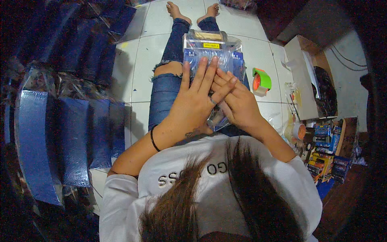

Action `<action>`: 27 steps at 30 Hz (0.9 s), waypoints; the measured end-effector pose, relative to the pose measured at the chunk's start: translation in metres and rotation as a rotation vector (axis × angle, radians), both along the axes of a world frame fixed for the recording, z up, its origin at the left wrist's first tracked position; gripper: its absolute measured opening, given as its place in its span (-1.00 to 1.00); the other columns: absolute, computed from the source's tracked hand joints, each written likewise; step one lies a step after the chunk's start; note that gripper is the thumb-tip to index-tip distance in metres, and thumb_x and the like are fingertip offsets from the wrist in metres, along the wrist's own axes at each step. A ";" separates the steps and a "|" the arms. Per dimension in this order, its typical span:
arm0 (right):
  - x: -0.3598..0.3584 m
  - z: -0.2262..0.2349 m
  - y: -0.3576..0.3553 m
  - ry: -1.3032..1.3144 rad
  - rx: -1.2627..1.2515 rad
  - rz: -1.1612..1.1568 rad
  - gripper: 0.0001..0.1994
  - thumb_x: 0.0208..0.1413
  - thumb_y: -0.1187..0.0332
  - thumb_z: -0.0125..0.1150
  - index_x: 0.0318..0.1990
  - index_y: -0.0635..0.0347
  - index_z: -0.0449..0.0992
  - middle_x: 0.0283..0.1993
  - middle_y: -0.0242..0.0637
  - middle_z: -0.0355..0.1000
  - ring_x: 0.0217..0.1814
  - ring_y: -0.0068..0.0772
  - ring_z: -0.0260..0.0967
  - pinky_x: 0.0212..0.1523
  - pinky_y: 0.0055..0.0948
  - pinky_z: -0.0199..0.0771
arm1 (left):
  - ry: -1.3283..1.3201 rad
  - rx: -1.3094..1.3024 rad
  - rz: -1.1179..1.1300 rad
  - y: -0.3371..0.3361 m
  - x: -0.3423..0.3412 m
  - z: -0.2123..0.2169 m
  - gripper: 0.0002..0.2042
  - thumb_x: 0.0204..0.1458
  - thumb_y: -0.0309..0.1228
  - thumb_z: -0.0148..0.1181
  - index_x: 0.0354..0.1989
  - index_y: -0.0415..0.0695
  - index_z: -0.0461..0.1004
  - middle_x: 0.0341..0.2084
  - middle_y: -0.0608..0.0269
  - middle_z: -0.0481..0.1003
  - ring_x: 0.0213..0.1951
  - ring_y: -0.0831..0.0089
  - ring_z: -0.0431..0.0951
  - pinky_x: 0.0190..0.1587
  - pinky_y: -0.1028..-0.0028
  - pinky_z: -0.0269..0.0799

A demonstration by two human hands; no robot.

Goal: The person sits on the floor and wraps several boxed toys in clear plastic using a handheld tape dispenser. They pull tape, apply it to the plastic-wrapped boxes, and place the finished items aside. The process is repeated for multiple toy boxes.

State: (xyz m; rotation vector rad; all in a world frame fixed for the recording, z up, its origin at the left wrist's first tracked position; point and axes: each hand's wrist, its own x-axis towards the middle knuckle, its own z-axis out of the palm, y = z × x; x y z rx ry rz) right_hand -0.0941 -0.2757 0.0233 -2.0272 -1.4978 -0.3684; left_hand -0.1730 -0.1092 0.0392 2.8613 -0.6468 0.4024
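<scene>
Across my lap lies a blue-and-white package [238, 57] in clear, wrinkled plastic, with a yellow label near its far end. My left hand [195, 90] presses flat on top of it, fingers stretched out and spread. From the right, my right hand [241, 103] rests on the package too, its fingers extended and partly crossing under the left hand's. The two hands touch at the middle. Beneath my palms the package is hidden, so its contents cannot be made out.
A tape dispenser [262, 82] in green and orange sits on the tiled floor to the right. Plastic-covered blue panels [74, 141] stand in rows at left. A white box [304, 76], a tape roll [298, 131] and stacked small packages [321, 165] lie at right.
</scene>
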 end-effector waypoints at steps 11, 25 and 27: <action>0.175 -0.210 -0.126 0.542 -0.810 -1.241 -0.29 -0.05 -0.02 0.15 0.21 0.23 0.19 0.15 0.16 0.23 0.15 0.12 0.26 0.11 -0.18 0.33 | 0.012 -0.090 -0.031 0.008 0.013 0.005 0.20 -0.73 -0.01 0.40 0.24 -0.41 0.04 0.29 -0.15 0.01 0.33 -0.05 -0.03 0.33 0.14 -0.07; 0.095 0.144 0.049 0.175 -0.138 0.389 -0.63 -0.11 0.22 0.22 -0.16 0.26 0.50 0.02 0.01 0.35 -0.06 -0.10 0.39 -0.07 -0.20 0.37 | -0.038 -0.110 -0.066 0.017 0.014 -0.011 0.19 -0.71 0.06 0.43 0.19 -0.47 0.08 0.21 -0.22 0.11 0.28 -0.06 0.05 0.35 0.18 -0.13; 0.067 0.192 0.107 0.164 -0.628 0.592 -0.61 -0.10 0.15 0.26 -0.24 0.31 0.53 -0.03 0.04 0.35 -0.14 -0.04 0.41 -0.16 -0.19 0.40 | -0.019 -0.088 -0.033 0.018 0.011 -0.013 0.20 -0.70 0.06 0.41 0.21 -0.44 0.07 0.22 -0.21 0.08 0.28 -0.05 0.03 0.35 0.16 -0.15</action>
